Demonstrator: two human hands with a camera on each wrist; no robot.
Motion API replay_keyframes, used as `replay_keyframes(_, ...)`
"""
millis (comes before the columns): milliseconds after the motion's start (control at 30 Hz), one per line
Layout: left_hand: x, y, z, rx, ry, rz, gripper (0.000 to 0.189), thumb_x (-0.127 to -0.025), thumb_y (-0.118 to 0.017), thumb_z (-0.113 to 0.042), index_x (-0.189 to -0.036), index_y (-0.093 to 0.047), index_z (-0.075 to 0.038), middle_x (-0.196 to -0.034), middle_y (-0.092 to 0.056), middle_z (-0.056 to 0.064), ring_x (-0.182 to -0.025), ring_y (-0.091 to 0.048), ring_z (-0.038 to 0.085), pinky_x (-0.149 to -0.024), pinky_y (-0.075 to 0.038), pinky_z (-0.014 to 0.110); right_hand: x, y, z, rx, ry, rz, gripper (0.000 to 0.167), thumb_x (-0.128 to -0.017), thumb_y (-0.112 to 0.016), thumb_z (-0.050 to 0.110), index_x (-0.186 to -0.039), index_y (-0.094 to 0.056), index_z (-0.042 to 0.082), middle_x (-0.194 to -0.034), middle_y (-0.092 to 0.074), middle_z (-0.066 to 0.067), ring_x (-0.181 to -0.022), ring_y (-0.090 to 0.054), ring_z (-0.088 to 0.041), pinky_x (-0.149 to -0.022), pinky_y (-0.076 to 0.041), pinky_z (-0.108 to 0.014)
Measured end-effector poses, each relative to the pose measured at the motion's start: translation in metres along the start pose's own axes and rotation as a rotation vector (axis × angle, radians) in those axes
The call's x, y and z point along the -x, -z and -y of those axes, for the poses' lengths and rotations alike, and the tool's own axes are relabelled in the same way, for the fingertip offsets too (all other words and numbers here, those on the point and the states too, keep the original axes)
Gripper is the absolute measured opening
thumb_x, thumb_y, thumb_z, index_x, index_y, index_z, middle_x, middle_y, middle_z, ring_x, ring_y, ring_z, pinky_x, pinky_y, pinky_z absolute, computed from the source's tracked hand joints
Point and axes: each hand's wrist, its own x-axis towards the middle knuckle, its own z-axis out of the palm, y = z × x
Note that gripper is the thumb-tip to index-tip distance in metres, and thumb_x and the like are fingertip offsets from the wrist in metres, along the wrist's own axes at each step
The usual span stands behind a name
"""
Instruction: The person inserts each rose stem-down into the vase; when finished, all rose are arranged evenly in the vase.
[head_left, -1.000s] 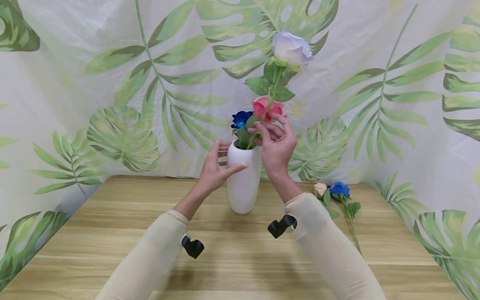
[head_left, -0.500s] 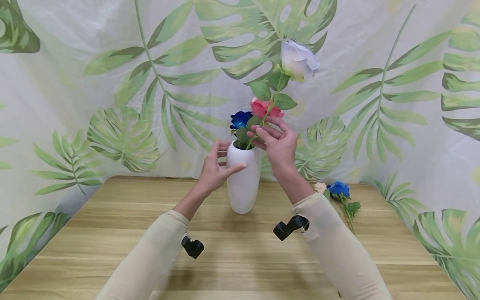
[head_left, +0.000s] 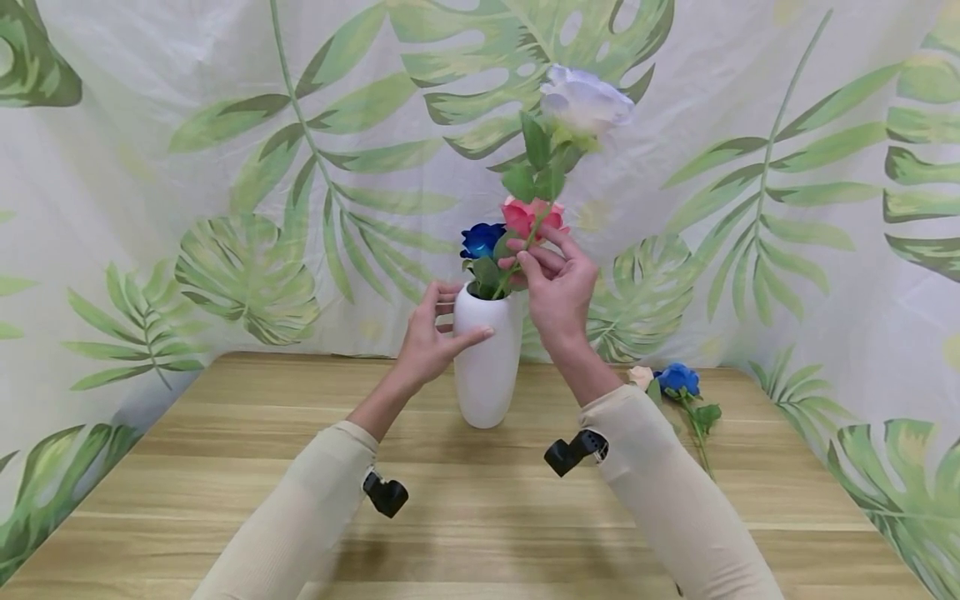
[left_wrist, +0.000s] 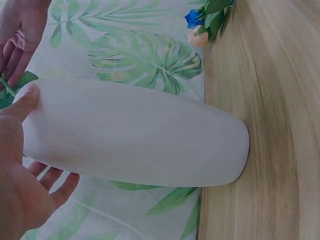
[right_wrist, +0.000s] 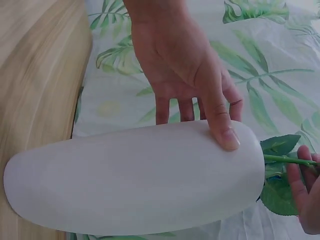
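Observation:
A white vase [head_left: 487, 375] stands upright on the table. My left hand [head_left: 429, 340] grips it near the top, thumb across the front and fingers round the far side. Above the mouth, my right hand [head_left: 562, 287] pinches the green stem [right_wrist: 287, 159] of a pale lavender-white rose [head_left: 587, 102] between thumb and fingers. That stem slants up and right out of the vase opening, its lower end hidden inside. A dark blue rose [head_left: 482, 240] and a pink rose [head_left: 521, 215] show at the mouth, the pink one partly behind the stem and right fingers.
On the wooden table [head_left: 315, 467], a bright blue rose [head_left: 678, 379] and a peach rose [head_left: 640, 377] lie at the back right, partly covered by the right sleeve [head_left: 675, 500]. A leaf-print cloth [head_left: 360, 275] hangs behind the table's far edge.
The lavender-white rose dipped to the right, then came back up and left, its leaves turned. My right hand shifted slightly right overall; the left hand and vase stayed put.

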Motion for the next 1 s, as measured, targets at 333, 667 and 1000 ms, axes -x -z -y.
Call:
replay_keyframes(333,0.0,0.001,0.0,-0.001,-0.003,0.004,0.061,-0.085,-0.087,-0.01,-0.131,-0.048,-0.002,-0.139,-0.056,0.017,-0.123,-0.056,0.034,-0.098,-0.054,0.056,0.002,-0.003,-0.011,0.057,0.153,0.053,0.047,-0.094,-0.063,-0.017,-0.139,-0.055,-0.006,-0.105,-0.073,-0.03,-0.074,-0.076,-0.02,-0.067,-0.062,-0.029)
replay_keyframes(667,0.0,0.001,-0.001,-0.003,-0.005,-0.001,0.062,-0.084,-0.087,-0.011,-0.132,-0.049,-0.001,-0.135,-0.057,0.018,-0.12,-0.057,0.033,-0.098,-0.054,0.056,0.006,-0.002,-0.019,0.203,0.291,0.112,0.07,-0.092,-0.065,-0.017,-0.155,-0.044,0.005,-0.11,-0.069,-0.023,-0.081,-0.075,-0.037,-0.07,-0.064,-0.036)
replay_keyframes(1000,0.0,0.0,-0.001,-0.009,-0.012,-0.005,0.062,-0.084,-0.087,-0.01,-0.132,-0.049,-0.001,-0.135,-0.057,0.019,-0.119,-0.057,0.035,-0.097,-0.055,0.056,0.007,0.001,-0.028,0.17,0.307,0.019,0.051,-0.096,-0.062,-0.014,-0.145,-0.054,-0.003,-0.097,-0.065,-0.026,-0.083,-0.072,-0.041,-0.073,-0.062,-0.028)
